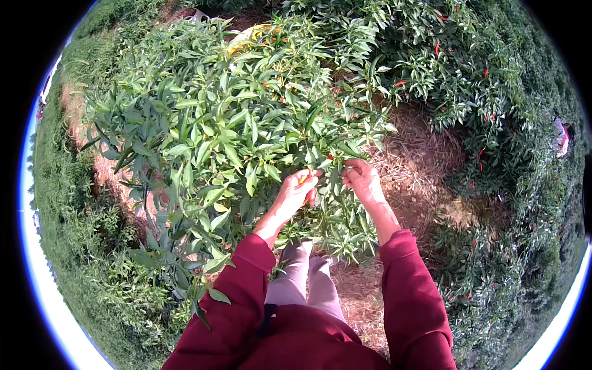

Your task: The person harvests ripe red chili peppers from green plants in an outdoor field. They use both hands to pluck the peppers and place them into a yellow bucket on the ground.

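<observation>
overhead, one person works with two bare hands inside one tall chilli plant [228,123] with long green leaves. both forearms enter from the lower edge in two dark red sleeves [413,296].

left hand [295,191]: raised among the lower leaves at the plant's right side, fingers curled narrow around small orange-red chillies [310,196]. at least one pod shows between the fingers and the palm; the exact count in the fist cannot be told, since the fingers cover most of them.

right hand [362,179]: just beside the left one, well within the same cluster of leaves, fingers bent in a narrow pinch at a leaf stem. whether it grips a pod or only foliage cannot be told. one small red spot [330,156] sits on the plant between the two hands, just above them.

surroundings: a second row of chilli plants [468,74] runs along the right side, carrying roughly ten visible red pods, scattered and well apart. a few orange pods [271,34] show near the top of the tall plant, about five countable. bare straw-covered soil [419,148] lies between the two rows, to the right of the right hand. two pale trouser legs [305,277] stand below the hands. low green weeds [80,246] cover the ground to the left.
</observation>
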Demonstrator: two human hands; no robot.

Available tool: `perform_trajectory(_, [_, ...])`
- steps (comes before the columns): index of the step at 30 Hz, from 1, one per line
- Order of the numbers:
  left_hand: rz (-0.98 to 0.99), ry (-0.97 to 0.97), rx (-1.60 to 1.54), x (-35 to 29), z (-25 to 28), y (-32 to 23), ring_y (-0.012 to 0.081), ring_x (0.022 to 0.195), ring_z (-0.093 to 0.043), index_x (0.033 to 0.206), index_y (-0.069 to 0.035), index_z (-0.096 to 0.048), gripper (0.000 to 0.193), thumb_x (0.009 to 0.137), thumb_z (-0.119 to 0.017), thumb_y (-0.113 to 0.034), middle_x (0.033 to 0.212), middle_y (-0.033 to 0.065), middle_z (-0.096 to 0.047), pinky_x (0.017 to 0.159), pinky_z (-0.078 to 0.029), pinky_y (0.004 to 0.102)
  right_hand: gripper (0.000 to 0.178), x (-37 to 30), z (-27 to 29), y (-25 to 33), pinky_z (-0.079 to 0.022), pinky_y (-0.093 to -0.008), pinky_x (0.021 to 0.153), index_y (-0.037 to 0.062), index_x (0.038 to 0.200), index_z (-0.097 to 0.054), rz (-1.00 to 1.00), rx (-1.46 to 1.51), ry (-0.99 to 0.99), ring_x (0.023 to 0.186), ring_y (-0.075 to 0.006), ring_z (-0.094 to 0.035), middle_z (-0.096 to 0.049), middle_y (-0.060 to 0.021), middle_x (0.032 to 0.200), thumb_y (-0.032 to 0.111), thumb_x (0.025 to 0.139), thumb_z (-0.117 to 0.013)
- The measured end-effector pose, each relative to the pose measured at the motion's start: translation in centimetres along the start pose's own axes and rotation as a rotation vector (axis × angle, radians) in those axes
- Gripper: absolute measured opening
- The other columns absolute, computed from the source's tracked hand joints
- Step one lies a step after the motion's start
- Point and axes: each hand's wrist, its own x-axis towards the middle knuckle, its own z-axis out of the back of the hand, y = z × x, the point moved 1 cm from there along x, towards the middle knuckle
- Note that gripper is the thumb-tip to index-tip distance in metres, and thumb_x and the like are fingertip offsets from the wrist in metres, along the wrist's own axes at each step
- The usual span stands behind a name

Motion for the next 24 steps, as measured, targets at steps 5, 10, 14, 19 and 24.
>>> perform_trajectory(5, [-0.054,0.027,-0.174,4.1,0.2,-2.3,0.0059,0.047,-0.047,0.088,-0.010,-0.048,0.007,0.089,-0.041,-0.012,0.060,0.0003,-0.053,0.038,-0.025,0.0170,0.023,2.6,-2.2,-0.4,-0.049,-0.0256,0.056,-0.0062,0.098,-0.056,-0.035,0.184,-0.048,0.059,-0.0142,-0.057,-0.061,-0.0114,0.077,0.009,0.081,-0.052])
perform_trajectory(10, [-0.015,0.027,-0.300,5.5,2.5,-2.6,0.0097,0.053,-0.048,0.097,-0.008,-0.050,0.013,0.089,-0.041,-0.012,0.072,0.0057,-0.055,0.036,-0.028,0.0162,0.018,3.4,-4.5,1.6,-0.049,-0.0245,0.057,0.0021,0.092,-0.060,-0.190,0.334,-0.146,0.063,-0.0078,-0.054,-0.059,-0.0003,0.076,0.019,0.085,-0.057])
perform_trajectory(14, [-0.032,-0.111,-0.216,5.6,2.5,-3.0,0.0070,0.050,-0.046,0.102,-0.008,-0.053,0.018,0.087,-0.043,-0.010,0.070,0.0014,-0.054,0.042,-0.034,0.0177,0.020,5.0,-4.3,-0.1,-0.044,-0.0242,0.050,-0.0015,0.088,-0.058,-0.011,0.167,-0.241,0.051,-0.0117,-0.054,-0.060,-0.0053,0.063,0.018,0.082,-0.059])
perform_trajectory(19, [-0.073,-0.244,-0.057,5.1,4.0,-4.6,0.0038,0.049,-0.040,0.089,-0.005,-0.055,0.010,0.089,-0.050,-0.014,0.063,-0.0036,-0.047,0.043,-0.031,0.0164,0.014,6.0,-5.2,-4.7,-0.045,-0.0295,0.053,-0.0021,0.086,-0.059,0.226,0.314,-0.380,0.055,-0.0129,-0.054,-0.060,-0.0055,0.064,0.010,0.079,-0.058])
perform_trajectory(24, [-0.345,-0.271,0.073,3.1,3.1,-8.5,0.0032,0.045,-0.036,0.098,-0.001,-0.053,0.016,0.092,-0.046,-0.013,0.060,-0.0038,-0.044,0.041,-0.028,0.0165,0.010,5.4,-5.0,-4.3,-0.049,-0.0259,0.051,-0.0005,0.091,-0.052,-0.065,0.610,-0.507,0.057,-0.0159,-0.058,-0.061,-0.0105,0.077,0.009,0.086,-0.051])
